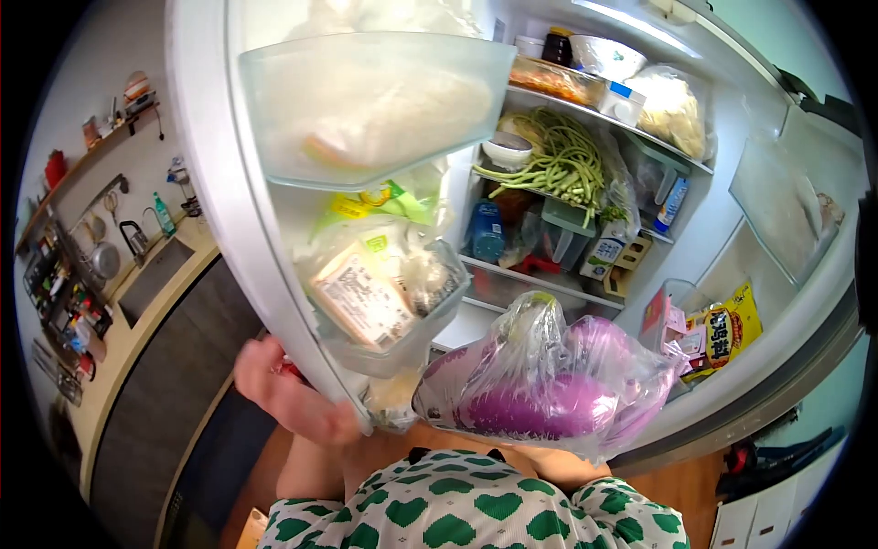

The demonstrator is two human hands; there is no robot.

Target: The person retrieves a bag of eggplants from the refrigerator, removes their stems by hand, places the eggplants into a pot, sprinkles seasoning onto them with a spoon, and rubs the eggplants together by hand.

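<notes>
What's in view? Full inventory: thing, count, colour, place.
fridge: 1, white, centre, open
bagged eggplants: 1 clear bag, purple, front; eggplant count unclear
long beans: 1 bunch, green, mid fridge
bowl: 1, white patterned, fridge top
jar: 1, dark, beside bowl
packet: 1, yellow, fridge right
sink: 1, grey, left
bottle: 1, green, by sink
smaller items: uncountable
shirt: 1, white/green hearts, bottom
left hand: 1, blurred, lower left
right hand: hidden

The clear, crinkled plastic bag (631, 380), bulging and creased, lies broadside before the open fridge (274, 229), between its doors, near the lower edge of the interior. Inside, glossy purple eggplants (540, 407) sit crowded together, one showing a greenish end uppermost.
</notes>
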